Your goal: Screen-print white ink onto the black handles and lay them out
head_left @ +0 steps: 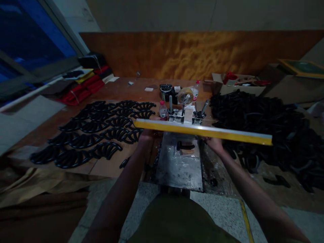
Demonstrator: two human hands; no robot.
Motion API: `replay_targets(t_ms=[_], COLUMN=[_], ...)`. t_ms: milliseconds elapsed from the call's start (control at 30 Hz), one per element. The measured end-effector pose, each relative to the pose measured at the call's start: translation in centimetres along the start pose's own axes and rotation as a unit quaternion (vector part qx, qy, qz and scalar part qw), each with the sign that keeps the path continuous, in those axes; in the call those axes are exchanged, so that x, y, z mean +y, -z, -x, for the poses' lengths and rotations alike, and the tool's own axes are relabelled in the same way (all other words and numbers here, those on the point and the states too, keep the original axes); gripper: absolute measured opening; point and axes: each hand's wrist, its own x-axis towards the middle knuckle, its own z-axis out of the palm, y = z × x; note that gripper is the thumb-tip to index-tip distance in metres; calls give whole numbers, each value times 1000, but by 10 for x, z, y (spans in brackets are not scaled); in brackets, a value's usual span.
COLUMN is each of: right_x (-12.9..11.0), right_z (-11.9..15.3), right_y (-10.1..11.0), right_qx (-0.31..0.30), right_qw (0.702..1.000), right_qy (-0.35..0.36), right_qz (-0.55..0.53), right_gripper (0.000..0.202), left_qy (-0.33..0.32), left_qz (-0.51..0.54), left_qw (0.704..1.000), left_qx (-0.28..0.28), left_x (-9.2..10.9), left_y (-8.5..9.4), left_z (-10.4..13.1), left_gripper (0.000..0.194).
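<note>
A long yellow bar with a pale top edge (pixel 243 135), which looks like a frame seen edge-on, stretches across in front of me. My left hand (pixel 147 135) is closed around its left part, with a bit of skin showing above the bar. Under the bar's middle is my right hand (pixel 214 145); its fingers are partly hidden and dim. Between the hands lies a flat metal plate (pixel 179 172), with a black curved handle-like piece (pixel 186 146) on it. Behind the bar stand metal clamps (pixel 176 116) with upright posts.
Rows of glossy black curved pieces (pixel 83 141) cover the left of the table. On the right rises a large heap of black pieces (pixel 263 125). A small bottle with a red cap (pixel 163 109), a tape roll (pixel 186 96) and an open cardboard box (pixel 241 89) stand behind.
</note>
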Motion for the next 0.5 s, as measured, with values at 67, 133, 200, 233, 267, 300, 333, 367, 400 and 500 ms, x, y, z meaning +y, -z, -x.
replay_targets(t_ms=[67,133,200,233,267,300,333,367,400,500], right_x=[-7,-17,-28,-35,-44,-56,-71,-88,-107,-167], right_z=[22,34,38,38,40,42,45,50,56,72], right_y=[-25,-39,-39,-36,-33,-31,-32,-34,-40,-70], right_qx=[-65,-122,-144,-144,-139,-129,-117,-109,-108,-149], right_qw=[996,986,981,981,980,978,975,971,963,925], right_qy=[63,110,128,132,143,159,180,207,238,338], right_qz=[-9,0,5,-3,-18,-35,-48,-57,-63,-85], right_gripper=[34,37,31,27,24,23,22,22,21,20], left_qy=[-21,-3,64,107,154,199,236,265,285,290], left_qz=[-4,-9,-18,-27,-32,-29,-21,-8,-1,-19], left_qw=[1000,1000,997,994,988,979,971,963,958,954], left_qx=[1,18,26,19,1,-20,-40,-50,-42,73], left_x=[0,-10,-28,-40,-52,-64,-76,-88,-98,-122], left_y=[-2,-2,-2,-3,-4,-6,-6,-5,-2,31], left_z=[-5,0,16,29,43,59,74,87,99,119], left_gripper=[44,45,44,46,48,51,54,58,63,73])
